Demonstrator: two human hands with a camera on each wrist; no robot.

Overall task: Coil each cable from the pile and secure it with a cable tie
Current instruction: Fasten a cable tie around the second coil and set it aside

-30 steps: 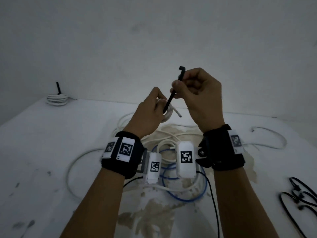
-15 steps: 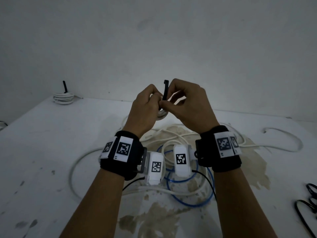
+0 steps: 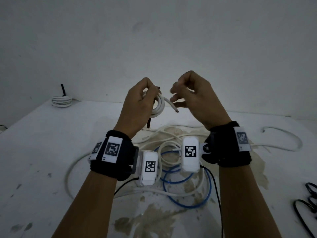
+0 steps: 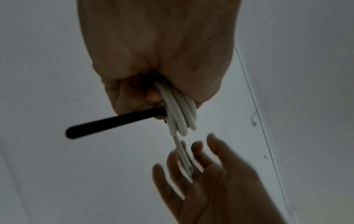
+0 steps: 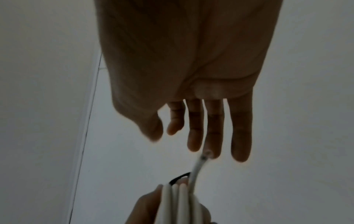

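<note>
A small coil of white round cable [image 3: 158, 107] is held aloft above the stained white table [image 3: 42, 152], gripped in the curled fingers of the left hand [image 3: 137, 103]. A flat black cable tie [image 4: 114, 122] is clamped against the coil; its tail projects below the fist. The right hand [image 3: 193, 98] is raised just beside it, fingers loosely extended, nothing held. The right wrist view shows the cable's cut end [image 5: 205, 156] reaching toward the fingertips [image 5: 194, 144]; contact cannot be determined. On the table lie loose white cables [image 3: 171, 152], a blue cable loop [image 3: 188, 200], black cables [image 3: 307, 203] and a tied white coil [image 3: 61, 100].
</note>
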